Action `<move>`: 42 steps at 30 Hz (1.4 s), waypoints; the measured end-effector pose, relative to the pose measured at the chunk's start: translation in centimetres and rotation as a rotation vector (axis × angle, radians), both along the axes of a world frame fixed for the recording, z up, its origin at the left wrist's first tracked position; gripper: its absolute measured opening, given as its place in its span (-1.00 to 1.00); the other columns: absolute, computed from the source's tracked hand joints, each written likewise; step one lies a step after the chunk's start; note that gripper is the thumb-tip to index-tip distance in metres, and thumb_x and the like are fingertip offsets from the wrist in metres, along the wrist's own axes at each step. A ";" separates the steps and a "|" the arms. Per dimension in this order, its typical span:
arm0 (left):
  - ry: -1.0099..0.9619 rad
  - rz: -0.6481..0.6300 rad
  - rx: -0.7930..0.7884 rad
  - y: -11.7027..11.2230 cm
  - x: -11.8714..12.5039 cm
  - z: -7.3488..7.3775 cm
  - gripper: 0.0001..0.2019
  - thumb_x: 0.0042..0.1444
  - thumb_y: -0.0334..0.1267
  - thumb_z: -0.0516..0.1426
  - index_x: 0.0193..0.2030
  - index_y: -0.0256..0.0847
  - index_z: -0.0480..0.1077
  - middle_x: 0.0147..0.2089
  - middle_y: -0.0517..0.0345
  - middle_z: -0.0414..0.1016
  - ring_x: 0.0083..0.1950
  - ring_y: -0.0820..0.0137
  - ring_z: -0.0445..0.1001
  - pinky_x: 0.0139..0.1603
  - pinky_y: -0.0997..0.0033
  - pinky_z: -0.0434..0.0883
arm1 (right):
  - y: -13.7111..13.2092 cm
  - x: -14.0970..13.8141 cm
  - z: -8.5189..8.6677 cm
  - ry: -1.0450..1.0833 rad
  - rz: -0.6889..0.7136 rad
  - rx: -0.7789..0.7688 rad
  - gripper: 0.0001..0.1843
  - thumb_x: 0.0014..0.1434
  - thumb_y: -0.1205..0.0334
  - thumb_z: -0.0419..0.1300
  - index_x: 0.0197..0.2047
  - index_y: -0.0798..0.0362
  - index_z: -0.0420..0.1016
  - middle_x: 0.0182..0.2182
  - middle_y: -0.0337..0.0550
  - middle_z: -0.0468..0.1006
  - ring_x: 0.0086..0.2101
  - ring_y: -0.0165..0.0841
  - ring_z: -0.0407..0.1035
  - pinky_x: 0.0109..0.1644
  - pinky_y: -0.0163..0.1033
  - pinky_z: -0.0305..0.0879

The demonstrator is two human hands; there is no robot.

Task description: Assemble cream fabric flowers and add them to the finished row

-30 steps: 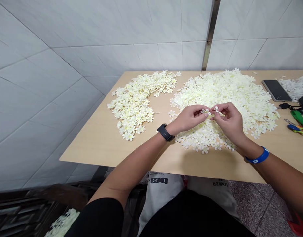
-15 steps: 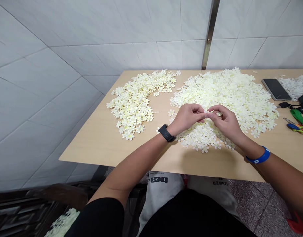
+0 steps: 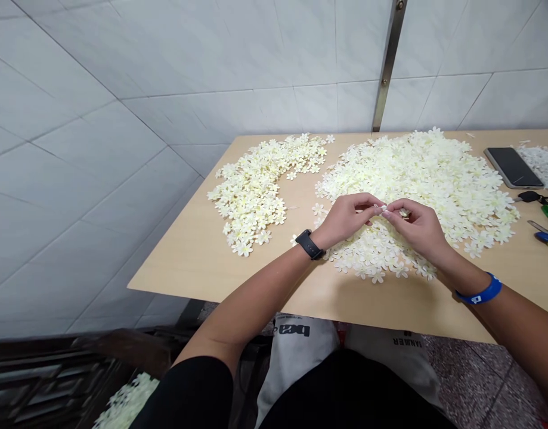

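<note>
My left hand [image 3: 349,219], with a black watch on its wrist, pinches a small white artificial flower [image 3: 383,208] between thumb and fingertips. The fingertips of my right hand [image 3: 417,225] close on the same flower from the other side; a blue band circles that wrist. Part of another pale flower [image 3: 404,213] shows within the curled right fingers. Both hands hover over a large heap of loose cream-white flowers [image 3: 426,173]. Further left on the table lies a curved pile of yellow-centred flowers [image 3: 256,185].
The tan table [image 3: 184,262] meets a tiled wall at the back. On the right lie a phone [image 3: 514,167], a heap of small white pieces [image 3: 542,161] and blue-handled scissors [image 3: 547,238]. More flowers [image 3: 128,399] sit low at the left, beside dark wooden furniture.
The whole view has shifted, so the table and hands appear slightly further right and lower. Both hands stay together over the heap, still pinching at the fingertips.
</note>
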State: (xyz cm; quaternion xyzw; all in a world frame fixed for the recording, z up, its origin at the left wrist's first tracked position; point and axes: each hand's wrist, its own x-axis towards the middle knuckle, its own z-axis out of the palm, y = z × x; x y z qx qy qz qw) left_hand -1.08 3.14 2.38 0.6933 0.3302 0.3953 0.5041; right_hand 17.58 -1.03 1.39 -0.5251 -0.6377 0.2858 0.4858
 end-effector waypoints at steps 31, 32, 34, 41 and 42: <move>-0.018 -0.029 -0.034 -0.2 -0.2 1.0 -0.49 -0.24 0.06 0.49 -0.48 -0.27 0.36 -0.43 0.24 0.40 -0.40 0.54 0.31 -0.35 0.47 0.27 | 0.5 0.7 -0.3 0.376 0.290 -0.279 -0.57 -0.04 -0.13 0.51 -0.31 0.04 0.58 -0.59 -0.33 0.33 -0.60 -0.51 0.14 -0.52 -0.31 0.04; -0.016 -0.046 -0.047 -0.3 -0.2 1.1 -0.48 -0.24 0.06 0.49 -0.48 -0.27 0.36 -0.43 0.24 0.40 -0.40 0.54 0.30 -0.36 0.47 0.26 | 0.6 0.8 -0.3 0.401 0.323 -0.304 -0.56 -0.04 -0.14 0.51 -0.33 0.04 0.56 -0.61 -0.34 0.32 -0.60 -0.51 0.13 -0.52 -0.31 0.04; -0.013 -0.066 -0.062 -0.4 -0.2 1.2 -0.47 -0.26 0.07 0.49 -0.49 -0.27 0.35 -0.43 0.24 0.38 -0.41 0.55 0.29 -0.38 0.48 0.24 | 0.7 0.8 -0.3 0.444 0.385 -0.343 -0.54 -0.06 -0.14 0.52 -0.36 0.04 0.53 -0.62 -0.35 0.32 -0.61 -0.53 0.11 -0.53 -0.32 0.01; -0.037 -0.091 -0.058 -0.4 -0.3 1.1 -0.45 -0.19 0.16 0.46 -0.52 -0.27 0.34 -0.50 0.26 0.34 -0.47 0.57 0.24 -0.43 0.50 0.20 | 0.4 0.6 0.1 0.529 0.443 -0.382 -0.54 -0.05 -0.12 0.53 -0.38 0.07 0.52 -0.66 -0.37 0.27 -0.63 -0.54 0.08 -0.53 -0.33 -0.03; -0.049 -0.113 -0.065 -0.3 -0.3 1.1 -0.45 -0.13 0.18 0.43 -0.50 -0.27 0.35 -0.51 0.26 0.34 -0.47 0.56 0.26 -0.42 0.49 0.23 | 0.3 0.6 0.1 0.542 0.434 -0.378 -0.54 -0.07 -0.11 0.54 -0.38 0.06 0.52 -0.67 -0.39 0.26 -0.63 -0.54 0.08 -0.53 -0.33 -0.02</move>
